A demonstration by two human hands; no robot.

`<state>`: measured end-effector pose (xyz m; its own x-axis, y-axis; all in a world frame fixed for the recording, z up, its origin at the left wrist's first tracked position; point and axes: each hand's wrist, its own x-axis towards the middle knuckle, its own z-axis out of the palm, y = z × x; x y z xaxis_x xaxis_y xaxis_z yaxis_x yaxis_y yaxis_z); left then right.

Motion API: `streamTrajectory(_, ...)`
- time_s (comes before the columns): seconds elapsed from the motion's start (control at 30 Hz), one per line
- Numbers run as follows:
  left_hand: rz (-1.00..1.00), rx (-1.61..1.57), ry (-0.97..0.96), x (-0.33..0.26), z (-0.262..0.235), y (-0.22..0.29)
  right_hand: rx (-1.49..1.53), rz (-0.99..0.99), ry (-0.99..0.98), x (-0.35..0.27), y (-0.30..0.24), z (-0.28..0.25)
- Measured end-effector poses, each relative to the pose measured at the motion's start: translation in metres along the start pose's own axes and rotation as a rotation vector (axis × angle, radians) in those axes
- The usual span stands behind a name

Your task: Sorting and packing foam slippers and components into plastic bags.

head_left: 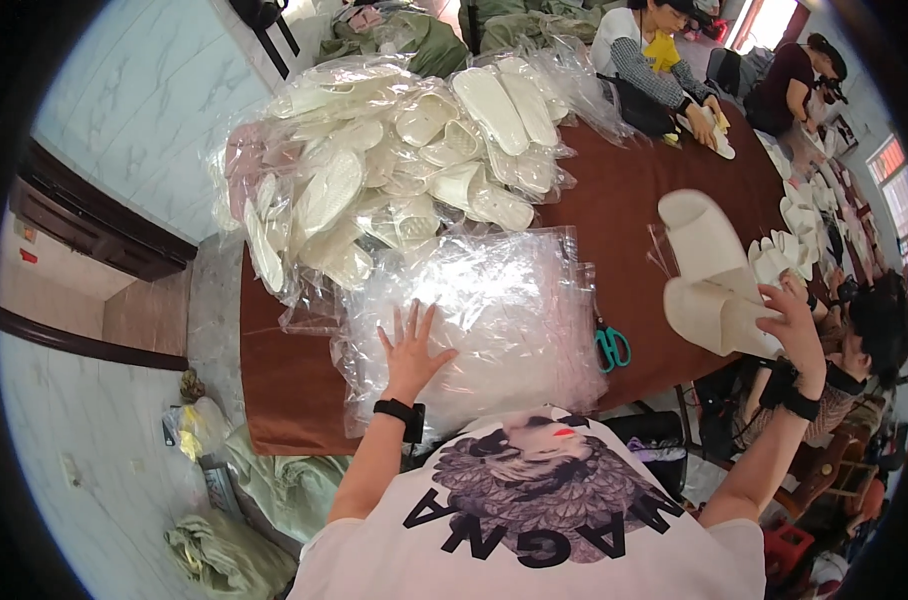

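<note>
My left hand (414, 353) lies flat with fingers spread on a stack of clear plastic bags (494, 370) in front of me. Off to the right, my right hand (796, 325) grips a pair of off-white slippers (709, 250) by their near right end. The two slippers sit side by side with their soles partly overlapping, and a thin clear thread or tag shows at their left edge. Beyond the bag stack rises a large heap of bagged white slippers (404, 150). Teal-handled scissors (612, 347) rest between the bags and the slippers I hold.
Brown cloth covers the table (634, 200). More unbagged white slippers (799, 225) line its right side. A co-worker (664, 65) handles a slipper at the far end; another person (854, 340) sits close at right. Green sacks (289, 490) lie on the floor at left.
</note>
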<state>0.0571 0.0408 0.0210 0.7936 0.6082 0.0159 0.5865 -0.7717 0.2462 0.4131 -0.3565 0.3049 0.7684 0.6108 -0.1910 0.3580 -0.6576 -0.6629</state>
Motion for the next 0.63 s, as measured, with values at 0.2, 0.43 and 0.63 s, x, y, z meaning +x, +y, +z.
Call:
streamTrajectory(0.2, -0.032, -0.066, 0.024, -0.003, 0.009, 0.003, 0.584, -0.117, -0.274, 0.021, -0.047, 0.111)
streamTrajectory(0.43, -0.034, -0.387, 0.057, 0.005, 0.011, -0.023, 0.151, -0.278, -0.378, 0.097, 0.02, 0.295)
streamTrajectory(0.63, -0.012, -0.733, 0.071, 0.002, -0.031, -0.004, -0.088, -0.393, -0.124, 0.087, 0.026, 0.312)
